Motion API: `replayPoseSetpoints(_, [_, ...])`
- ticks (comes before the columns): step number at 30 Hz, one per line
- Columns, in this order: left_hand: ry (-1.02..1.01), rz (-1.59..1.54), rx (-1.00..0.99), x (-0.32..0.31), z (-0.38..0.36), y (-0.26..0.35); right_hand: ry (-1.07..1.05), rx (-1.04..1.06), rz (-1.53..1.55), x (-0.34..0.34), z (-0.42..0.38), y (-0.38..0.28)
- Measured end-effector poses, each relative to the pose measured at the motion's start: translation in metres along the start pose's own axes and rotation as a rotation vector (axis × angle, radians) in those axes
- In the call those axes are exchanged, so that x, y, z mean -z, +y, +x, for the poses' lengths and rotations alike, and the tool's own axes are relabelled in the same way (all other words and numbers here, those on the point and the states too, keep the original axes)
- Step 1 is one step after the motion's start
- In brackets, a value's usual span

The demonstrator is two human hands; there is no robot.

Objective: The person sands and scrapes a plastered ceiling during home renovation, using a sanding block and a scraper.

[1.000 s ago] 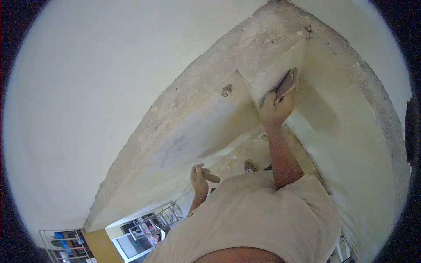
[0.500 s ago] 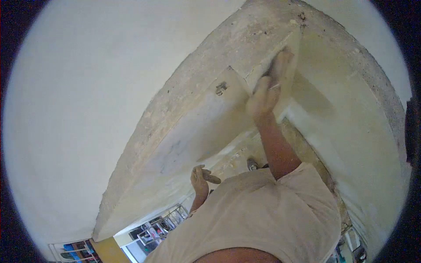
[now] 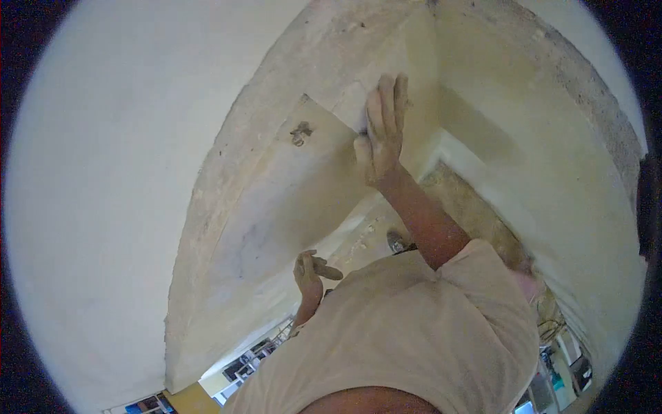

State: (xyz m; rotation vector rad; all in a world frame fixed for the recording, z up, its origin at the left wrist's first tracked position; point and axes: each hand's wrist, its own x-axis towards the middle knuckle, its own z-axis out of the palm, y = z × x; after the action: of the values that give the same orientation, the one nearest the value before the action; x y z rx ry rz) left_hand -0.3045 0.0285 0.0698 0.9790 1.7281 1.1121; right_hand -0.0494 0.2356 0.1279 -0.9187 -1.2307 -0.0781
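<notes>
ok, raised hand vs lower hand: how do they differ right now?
The raised hand is stretched out, fingers straight and together, pressed flat on the pale wall face. The lower hand is loosely curled, thumb out, beside the wall without clear contact. The raised arm is extended; the lower is bent. Both look dusty.

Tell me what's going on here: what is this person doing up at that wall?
The person's right hand is raised and laid flat, fingers straight, against the pale plastered surface beside a recessed corner. Whether a thin sheet lies under the palm cannot be told. The left hand is lower down, loosely curled, and its grip is unclear. A rough, unplastered band runs along the edge of the smooth area.
</notes>
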Motion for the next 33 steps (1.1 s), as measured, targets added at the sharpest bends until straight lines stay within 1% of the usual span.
replayPoseSetpoints(1, [-0.018, 0.038, -0.035, 0.006, 0.004, -0.012, -0.046, 0.146, -0.136, -0.004, -0.019, 0.010])
replayPoseSetpoints(2, [-0.035, 0.069, -0.075, 0.008, 0.009, -0.017, 0.008, -0.159, -0.081, -0.011, -0.058, 0.023])
replayPoseSetpoints(3, [-0.037, 0.070, -0.079, 0.008, 0.007, -0.014, 0.061, -0.357, -0.073, -0.013, -0.092, 0.036])
replayPoseSetpoints(5, [-0.022, 0.016, -0.002, 0.003, 0.000, -0.006, 0.154, -0.742, -0.099, -0.008, -0.119, 0.062])
replayPoseSetpoints(6, [-0.018, 0.015, 0.007, 0.002, -0.003, -0.006, 0.196, -0.903, -0.109, -0.003, -0.112, 0.073])
replayPoseSetpoints(7, [-0.020, -0.021, 0.049, 0.003, -0.004, -0.006, 0.227, -0.997, -0.110, 0.001, -0.096, 0.080])
replayPoseSetpoints(8, [-0.025, -0.057, 0.086, 0.004, -0.003, -0.005, 0.252, -1.033, -0.104, 0.001, -0.078, 0.079])
replayPoseSetpoints(9, [-0.027, -0.055, 0.082, 0.005, -0.003, -0.007, 0.261, -0.995, -0.102, 0.000, -0.064, 0.068])
replayPoseSetpoints(10, [-0.025, -0.057, 0.017, 0.006, -0.001, -0.010, 0.241, -0.839, -0.109, -0.003, -0.055, 0.050])
replayPoseSetpoints(11, [-0.021, -0.061, -0.045, 0.005, 0.002, -0.014, 0.207, -0.613, -0.114, -0.007, -0.050, 0.030])
replayPoseSetpoints(12, [-0.021, -0.062, -0.044, 0.004, 0.003, -0.017, 0.129, -0.339, -0.164, -0.009, -0.052, 0.016])
replayPoseSetpoints(13, [-0.029, -0.047, -0.013, 0.004, 0.005, -0.019, 0.059, -0.155, -0.213, -0.010, -0.057, 0.010])
replayPoseSetpoints(14, [-0.041, -0.027, 0.016, 0.007, 0.006, -0.020, 0.029, -0.106, -0.235, -0.011, -0.065, 0.016])
replayPoseSetpoints(16, [-0.036, 0.019, -0.027, 0.002, 0.004, -0.005, 0.076, -0.409, -0.142, -0.003, -0.076, 0.040])
replayPoseSetpoints(17, [-0.018, 0.057, -0.062, -0.004, 0.002, -0.002, 0.106, -0.709, -0.036, -0.001, -0.077, 0.055])
replayPoseSetpoints(18, [-0.016, 0.050, -0.062, -0.003, -0.003, -0.004, 0.102, -0.703, -0.036, -0.007, -0.067, 0.047])
replayPoseSetpoints(19, [0.002, 0.023, -0.034, -0.006, 0.000, -0.006, 0.294, -0.662, 0.279, -0.021, -0.041, 0.037])
replayPoseSetpoints(20, [0.024, 0.002, 0.002, -0.007, 0.002, -0.009, 0.290, -0.490, 0.264, -0.017, -0.014, 0.030])
replayPoseSetpoints(21, [0.018, 0.004, -0.043, -0.005, 0.007, -0.022, 0.285, -0.317, 0.253, -0.012, 0.012, 0.023])
replayPoseSetpoints(23, [0.009, 0.007, -0.042, -0.009, 0.001, -0.007, 0.082, -0.013, -0.081, 0.010, 0.061, 0.024])
replayPoseSetpoints(25, [-0.002, -0.003, -0.046, -0.018, 0.000, 0.004, -0.089, 0.057, 0.034, 0.023, 0.088, 0.032])
replayPoseSetpoints(26, [0.013, -0.024, -0.042, -0.018, -0.004, 0.008, -0.095, 0.052, 0.037, 0.027, 0.071, 0.043])
replayPoseSetpoints(28, [0.019, -0.055, -0.053, -0.016, 0.001, 0.007, -0.021, 0.136, -0.189, 0.025, 0.007, 0.082])
replayPoseSetpoints(29, [0.048, -0.059, -0.064, -0.013, 0.000, -0.004, -0.057, -0.033, -0.137, 0.025, -0.033, 0.097])
replayPoseSetpoints(30, [0.077, -0.071, -0.077, -0.017, 0.002, -0.010, -0.079, -0.105, -0.109, 0.024, -0.041, 0.106])
replayPoseSetpoints(31, [0.081, -0.086, -0.081, -0.029, 0.001, 0.003, -0.099, -0.178, -0.084, 0.023, -0.044, 0.111])
replayPoseSetpoints(32, [0.063, -0.108, -0.021, -0.037, -0.005, 0.017, -0.035, -0.101, -0.091, 0.016, -0.045, 0.118])
replayPoseSetpoints(33, [0.045, -0.123, 0.042, -0.042, -0.010, 0.028, -0.005, -0.070, -0.092, 0.013, -0.030, 0.106])
